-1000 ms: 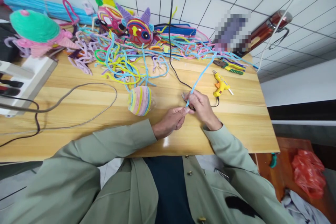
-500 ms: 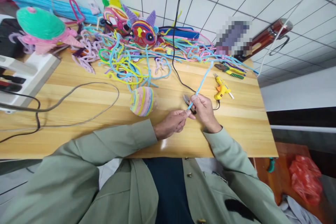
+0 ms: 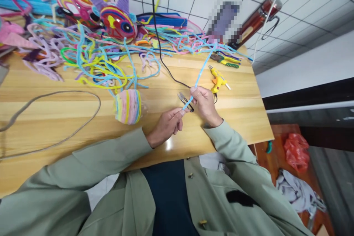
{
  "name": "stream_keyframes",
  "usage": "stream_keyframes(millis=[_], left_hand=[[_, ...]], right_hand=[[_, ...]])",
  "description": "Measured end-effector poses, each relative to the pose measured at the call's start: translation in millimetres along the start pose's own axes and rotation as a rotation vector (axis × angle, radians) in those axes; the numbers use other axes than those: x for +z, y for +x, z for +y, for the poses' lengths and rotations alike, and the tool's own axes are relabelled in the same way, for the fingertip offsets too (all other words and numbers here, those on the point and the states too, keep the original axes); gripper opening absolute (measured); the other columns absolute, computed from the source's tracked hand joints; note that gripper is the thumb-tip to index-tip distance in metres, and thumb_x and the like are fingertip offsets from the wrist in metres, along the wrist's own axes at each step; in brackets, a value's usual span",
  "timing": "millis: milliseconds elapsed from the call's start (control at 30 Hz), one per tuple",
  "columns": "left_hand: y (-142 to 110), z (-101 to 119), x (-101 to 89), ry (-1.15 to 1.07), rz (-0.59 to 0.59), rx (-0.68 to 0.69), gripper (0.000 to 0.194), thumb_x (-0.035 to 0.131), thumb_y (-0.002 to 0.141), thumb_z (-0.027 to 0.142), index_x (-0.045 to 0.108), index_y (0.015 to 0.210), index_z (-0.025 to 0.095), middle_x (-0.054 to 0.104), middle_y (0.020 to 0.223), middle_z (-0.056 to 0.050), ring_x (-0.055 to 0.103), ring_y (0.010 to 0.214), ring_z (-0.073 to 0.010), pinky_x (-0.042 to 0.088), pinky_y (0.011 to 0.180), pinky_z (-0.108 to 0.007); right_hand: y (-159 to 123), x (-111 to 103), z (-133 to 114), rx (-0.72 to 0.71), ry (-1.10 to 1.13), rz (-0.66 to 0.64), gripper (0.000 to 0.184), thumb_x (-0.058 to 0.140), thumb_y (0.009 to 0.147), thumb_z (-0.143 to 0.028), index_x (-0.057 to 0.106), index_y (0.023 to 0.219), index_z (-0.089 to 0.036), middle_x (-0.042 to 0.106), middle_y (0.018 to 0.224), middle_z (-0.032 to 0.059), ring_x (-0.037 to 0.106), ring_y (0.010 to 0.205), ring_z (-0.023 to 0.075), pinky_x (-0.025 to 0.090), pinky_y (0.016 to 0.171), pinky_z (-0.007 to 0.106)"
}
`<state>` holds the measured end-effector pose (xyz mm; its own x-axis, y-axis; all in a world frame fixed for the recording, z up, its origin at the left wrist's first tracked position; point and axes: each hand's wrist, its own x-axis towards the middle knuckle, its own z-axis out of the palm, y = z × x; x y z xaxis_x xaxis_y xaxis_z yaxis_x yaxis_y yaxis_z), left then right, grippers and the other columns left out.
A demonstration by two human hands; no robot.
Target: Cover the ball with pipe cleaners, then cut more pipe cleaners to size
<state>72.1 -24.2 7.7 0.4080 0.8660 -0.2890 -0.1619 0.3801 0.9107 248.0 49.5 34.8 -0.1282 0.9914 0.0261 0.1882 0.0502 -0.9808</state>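
Note:
A light blue pipe cleaner (image 3: 203, 67) runs up and to the right through both of my hands. My left hand (image 3: 167, 124) pinches its lower end between thumb and fingers. Further up, my right hand (image 3: 204, 104) grips it, with the long free part rising beyond the fingers. Under the pipe cleaner a pair of thread snips (image 3: 182, 97) lies on the table, partly covered. To the left of my hands rests a rounded piece (image 3: 127, 106) wrapped in pink, yellow and blue stripes, with a clear plastic end.
A yellow hot glue gun (image 3: 219, 80) and green-handled pliers (image 3: 228, 60) lie at the right. Tangled pipe cleaners (image 3: 102, 59) and colourful masks (image 3: 117, 23) fill the back. A black cable (image 3: 158, 33) hangs across; a red thermos (image 3: 257, 20) leans at the wall.
The view has turned, so the table's things appear shifted left. My hands are slightly further apart along the pipe cleaner, and more of it shows between them.

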Motion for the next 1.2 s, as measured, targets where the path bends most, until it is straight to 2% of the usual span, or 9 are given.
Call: stream_keyframes(millis=[267,433,733,833,933,1000,1067,1200], left_hand=[[-3.7,2.8,1.3,-0.215,-0.135,-0.091,0.080,0.067,0.090,0.085,0.073,0.123,0.012,0.066,0.066,0.000,0.052,0.047,-0.0112,0.040,0.050,-0.025],[-3.3,5.1,2.1,-0.251,-0.144,-0.092,0.071,0.079,0.086,0.079,0.073,0.114,0.014,0.066,0.071,0.001,0.052,0.050,-0.0100,0.041,0.050,-0.025],[-1.3,7.2,4.9,-0.236,-0.182,-0.175,0.055,0.091,0.082,0.064,0.074,0.092,0.013,0.058,0.057,0.005,0.044,0.049,-0.0074,0.034,0.052,-0.023],[-1.5,7.5,4.7,-0.281,-0.204,-0.201,0.058,0.091,0.081,0.065,0.075,0.097,0.012,0.066,0.064,0.000,0.056,0.056,-0.0109,0.041,0.058,-0.025],[-1.7,10.7,3.7,-0.390,-0.193,-0.172,0.064,0.092,0.082,0.065,0.076,0.115,0.012,0.079,0.086,-0.008,0.071,0.074,-0.0180,0.051,0.071,-0.029],[-1.0,13.2,3.3,-0.432,-0.171,-0.134,0.066,0.095,0.081,0.061,0.075,0.121,0.013,0.080,0.091,-0.009,0.073,0.079,-0.0189,0.053,0.076,-0.031],[0.3,14.3,3.4,-0.423,-0.141,-0.087,0.060,0.095,0.082,0.057,0.077,0.117,0.013,0.078,0.085,-0.006,0.069,0.074,-0.0169,0.053,0.075,-0.031],[2.2,12.7,3.7,-0.317,-0.047,0.000,0.048,0.092,0.083,0.058,0.077,0.098,0.014,0.073,0.075,-0.003,0.063,0.068,-0.0146,0.050,0.069,-0.029]], right_hand=[[4.3,-4.9,-0.5,0.013,-0.066,0.030,0.072,0.066,0.090,-0.087,0.053,0.060,-0.022,0.045,0.053,-0.0046,0.038,0.054,0.0110,0.036,0.058,0.028],[7.2,-5.9,1.3,0.018,-0.032,0.030,0.072,0.069,0.088,-0.087,0.053,0.060,-0.023,0.045,0.052,-0.0051,0.036,0.053,0.0106,0.034,0.057,0.028],[5.0,-0.3,0.8,0.038,0.049,-0.049,0.072,0.068,0.087,-0.089,0.057,0.062,-0.022,0.046,0.052,-0.0059,0.037,0.051,0.0095,0.035,0.055,0.026],[4.4,1.3,1.8,0.051,0.042,-0.058,0.073,0.067,0.086,-0.090,0.056,0.063,-0.022,0.046,0.052,-0.0057,0.038,0.051,0.0096,0.036,0.054,0.026],[3.8,1.2,1.9,0.038,0.048,-0.039,0.073,0.069,0.086,-0.089,0.053,0.061,-0.022,0.045,0.052,-0.0059,0.037,0.051,0.0091,0.035,0.054,0.026],[3.2,1.3,1.2,0.033,0.051,-0.046,0.072,0.070,0.087,-0.087,0.052,0.061,-0.022,0.045,0.053,-0.0060,0.037,0.052,0.0088,0.035,0.054,0.026],[2.5,2.1,0.4,0.039,0.051,-0.062,0.072,0.069,0.087,-0.087,0.051,0.062,-0.022,0.045,0.054,-0.0061,0.037,0.052,0.0088,0.036,0.055,0.025],[1.9,4.6,0.9,0.053,0.056,-0.045,0.073,0.070,0.086,-0.088,0.048,0.061,-0.023,0.043,0.053,-0.0067,0.035,0.052,0.0085,0.038,0.055,0.025]])
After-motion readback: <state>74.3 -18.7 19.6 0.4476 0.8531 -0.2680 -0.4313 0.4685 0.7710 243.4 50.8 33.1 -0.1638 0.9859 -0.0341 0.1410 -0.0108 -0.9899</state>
